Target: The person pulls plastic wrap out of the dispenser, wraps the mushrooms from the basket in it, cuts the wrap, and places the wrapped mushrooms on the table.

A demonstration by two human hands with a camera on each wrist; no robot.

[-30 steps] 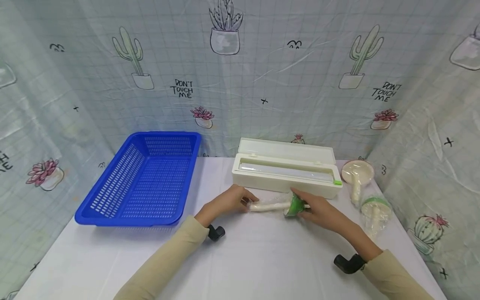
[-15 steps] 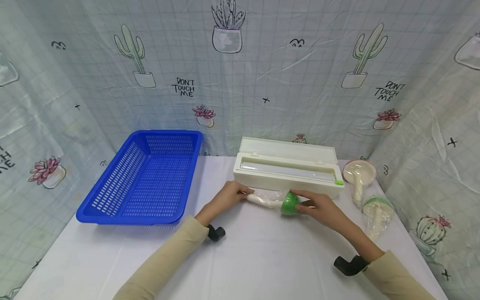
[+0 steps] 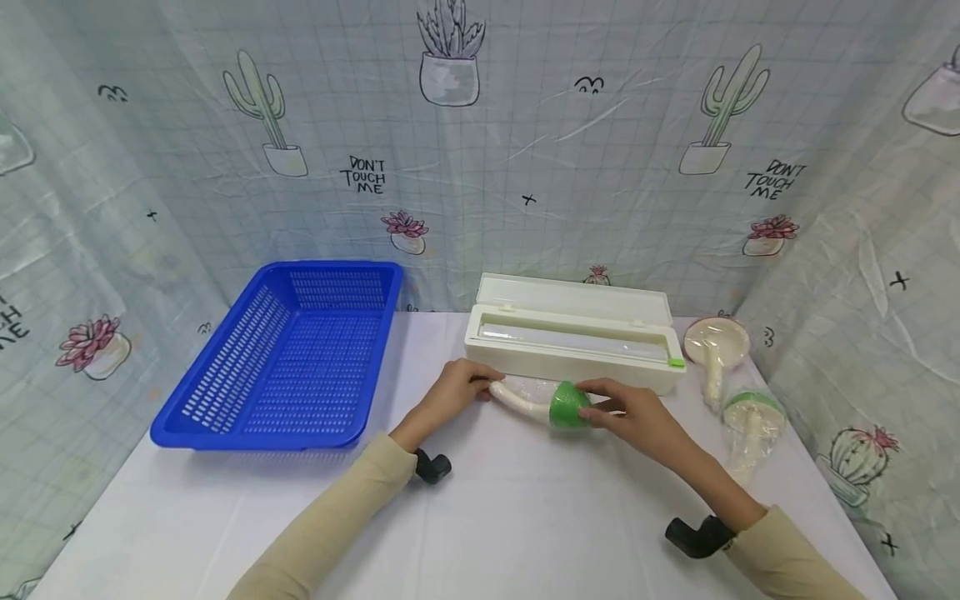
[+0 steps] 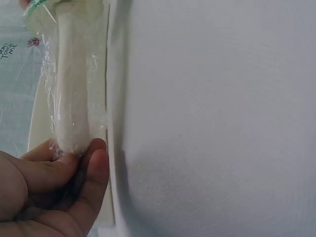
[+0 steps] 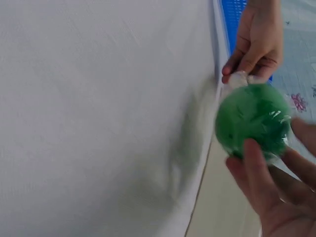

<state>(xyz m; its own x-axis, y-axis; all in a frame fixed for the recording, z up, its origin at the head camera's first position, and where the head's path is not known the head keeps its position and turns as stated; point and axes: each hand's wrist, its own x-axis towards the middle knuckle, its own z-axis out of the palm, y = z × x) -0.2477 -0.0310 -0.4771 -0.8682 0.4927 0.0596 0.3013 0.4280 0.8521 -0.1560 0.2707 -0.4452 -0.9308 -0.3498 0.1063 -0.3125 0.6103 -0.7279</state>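
Both hands hold a ladle [image 3: 521,403] with a cream handle and a green round bowl, wrapped in clear plastic film. My left hand [image 3: 459,389] pinches the handle's end and the film there, as the left wrist view shows at the wrapped handle [image 4: 72,84]. At the other end, the thumb and fingers of my right hand [image 3: 628,414] hold the green bowl [image 5: 254,118], its rounded outside turned toward the right palm. In front of the white cling film box [image 3: 573,363], the ladle is held low over the table; whether it touches the cloth I cannot tell.
The box's lid stands open, showing a roll of film and a green tab. Further right lie two more wrapped ladles, one with a pinkish rim [image 3: 716,342] and one with a green rim [image 3: 753,417]. A blue basket [image 3: 360,392] stands left on the white-covered table [image 3: 525,533].
The ladle has shifted a little left and turned, with its handle end swinging back toward the box. The bowl's green outside shows more fully. Both hands have moved slightly left with it.
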